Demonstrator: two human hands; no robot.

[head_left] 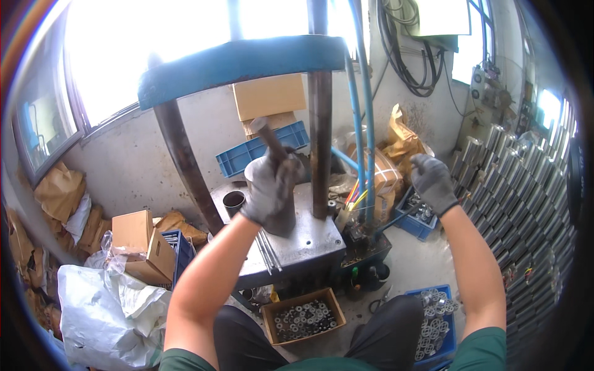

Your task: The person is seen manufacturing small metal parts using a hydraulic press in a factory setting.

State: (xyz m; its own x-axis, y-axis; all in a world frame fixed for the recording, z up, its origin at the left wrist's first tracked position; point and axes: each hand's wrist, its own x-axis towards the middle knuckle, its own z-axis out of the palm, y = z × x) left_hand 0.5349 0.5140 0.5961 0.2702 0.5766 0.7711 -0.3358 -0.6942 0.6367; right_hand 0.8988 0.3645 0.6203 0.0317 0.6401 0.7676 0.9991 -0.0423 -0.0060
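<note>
My left hand (272, 188), in a grey glove, is closed around a thick dark metal rod (265, 131) that tilts up out of the fist. Right beneath it a grey metal cylinder (283, 221) stands on the press's steel bed (318, 238), partly covered by the hand. To its left is an open-topped dark metal tube (234, 201), with several thin metal rods (267, 250) lying in front. My right hand (433, 183), also gloved, is raised with its fingers curled; whatever they may hold is hidden. A dark lever (401, 217) passes close below it.
The press's blue crossbeam (241, 65) and dark posts (320, 142) frame the bed. A cardboard box of small parts (267, 318) sits between my knees, a blue crate (450, 352) beside my right leg. Stacked metal tubes (513, 198) line the right; a white sack (102, 315) lies left.
</note>
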